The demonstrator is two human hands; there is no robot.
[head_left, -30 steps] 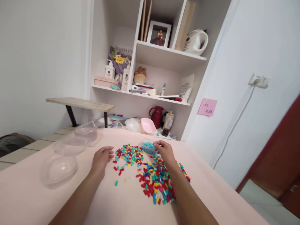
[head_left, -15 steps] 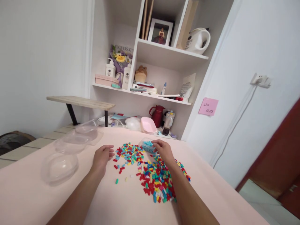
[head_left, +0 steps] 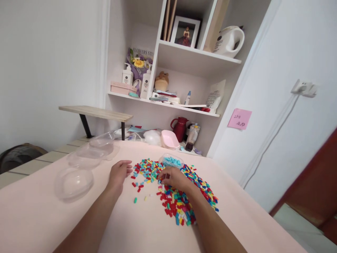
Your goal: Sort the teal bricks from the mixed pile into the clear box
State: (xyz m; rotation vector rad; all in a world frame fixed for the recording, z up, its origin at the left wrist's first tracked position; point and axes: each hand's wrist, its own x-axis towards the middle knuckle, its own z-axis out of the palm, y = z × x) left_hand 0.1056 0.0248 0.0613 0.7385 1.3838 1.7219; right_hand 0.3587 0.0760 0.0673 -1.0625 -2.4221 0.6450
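My left hand (head_left: 120, 173) hovers or rests at the left edge of a small pile of mixed plastic toy bricks (head_left: 147, 168), its fingers loosely stretched and holding nothing. My right hand (head_left: 173, 178) is over the bricks, with bent fingers pointing down and left. Its thumb and index finger look slightly apart, close to a blue brick (head_left: 159, 181). Just behind this hand stands a clear plastic container (head_left: 181, 161) holding light blue bricks (head_left: 171, 162). A larger pile of mixed bricks (head_left: 175, 203) spreads below and right, partly hidden by my right forearm.
Several clear plastic containers (head_left: 73, 182) stand on the left of the pink tabletop (head_left: 147, 228). A pink tub (head_left: 170, 139), a red jug (head_left: 180, 129) and a bottle (head_left: 192, 137) are at the back. A wooden stand (head_left: 96, 113) rises at back left, below white shelves (head_left: 184, 103).
My right hand has moved from the container of light blue bricks down and left to the mixed bricks. My left hand stays beside the small pile. The view has shifted slightly.
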